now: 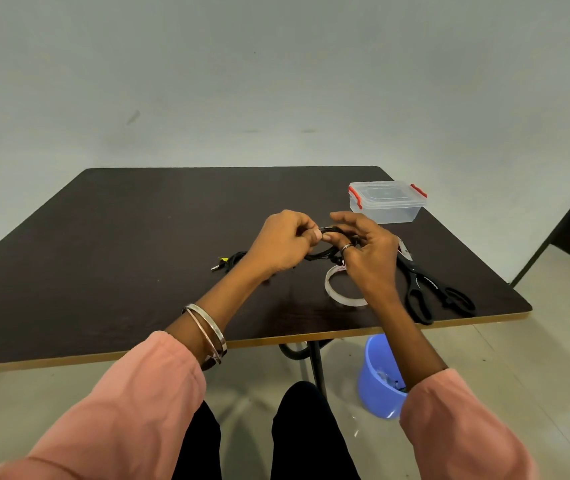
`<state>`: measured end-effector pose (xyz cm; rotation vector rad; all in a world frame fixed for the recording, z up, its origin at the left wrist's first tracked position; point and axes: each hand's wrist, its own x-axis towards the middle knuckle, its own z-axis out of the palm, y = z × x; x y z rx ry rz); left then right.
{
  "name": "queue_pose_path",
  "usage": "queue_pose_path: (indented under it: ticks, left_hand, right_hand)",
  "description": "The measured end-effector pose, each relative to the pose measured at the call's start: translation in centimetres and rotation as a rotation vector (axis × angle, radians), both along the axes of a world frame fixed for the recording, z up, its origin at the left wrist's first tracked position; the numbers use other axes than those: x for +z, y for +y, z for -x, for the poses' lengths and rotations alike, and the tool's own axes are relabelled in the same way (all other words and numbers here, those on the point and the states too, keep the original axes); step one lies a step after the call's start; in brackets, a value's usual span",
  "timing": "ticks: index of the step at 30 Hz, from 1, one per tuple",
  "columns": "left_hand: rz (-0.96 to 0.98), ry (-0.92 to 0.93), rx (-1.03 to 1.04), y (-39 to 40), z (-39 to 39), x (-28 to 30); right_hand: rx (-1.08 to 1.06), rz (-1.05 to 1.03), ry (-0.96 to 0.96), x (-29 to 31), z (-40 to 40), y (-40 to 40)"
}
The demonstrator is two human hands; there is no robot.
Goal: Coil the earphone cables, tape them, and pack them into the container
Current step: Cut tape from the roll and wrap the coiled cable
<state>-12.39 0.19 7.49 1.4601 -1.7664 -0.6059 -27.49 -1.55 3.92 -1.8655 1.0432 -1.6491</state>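
While above table (103,237), left hand (281,242) and right hand (368,252) pinch coiled earphone cable (328,232).

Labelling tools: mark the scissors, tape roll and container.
scissors (425,284): head view, on the black handle shank.
tape roll (329,289): head view, on its left wall.
container (385,211): head view, on its clear front wall.

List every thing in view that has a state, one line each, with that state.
left hand: pinches the earphone cable
right hand: holds the same cable
earphone cable: looped between the hands, plug end lying on the table
container: lid on
scissors: lying flat; blades partly hidden
tape roll: lying flat on the table
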Motion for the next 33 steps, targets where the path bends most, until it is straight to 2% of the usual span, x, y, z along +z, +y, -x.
queue_pose_path:
  ticks: [3, 9, 13, 19, 23, 27, 29, 33]
  left_hand:
    - [-0.094, 0.06, 0.02, -0.4, -0.1, 0.0]
    - [-0.324, 0.567, 0.014, -1.2, -0.4, 0.2]
    - [-0.391, 0.777, 0.061, -2.2, -0.8, 0.0]
    - [-0.372, 0.756, 0.256, -3.5, -1.7, -1.4]
    - [-0.294, 0.641, 0.41, -4.7, -2.7, -2.3]
    - [-0.232, 0.557, 0.43, -4.8, -3.5, -2.2]
    - [-0.206, 0.533, 0.429, -4.8, -3.7, -2.1]
    - [-0.153, 0.502, 0.42, -4.5, -3.3, -2.1]
  right_hand:
    - [0.055, -0.047, 0.038, 0.3, 0.1, -0.5]
    - [0.14, -0.232, 0.124, 1.2, 1.6, -2.3]
    - [0.102, -0.381, 0.037, 1.4, 1.2, -3.4]
    - [0.058, -0.662, -0.053, 0.5, -0.7, -6.4]
    - [0.006, -0.755, 0.121, -0.5, -1.8, -8.6]
    - [-0.138, -0.574, 0.449, -1.1, -2.2, -10.3]
    - [-0.171, -0.564, 0.568, -1.4, -2.2, -10.6]
    - [-0.098, -0.627, 0.561, -1.2, -1.4, -10.4]
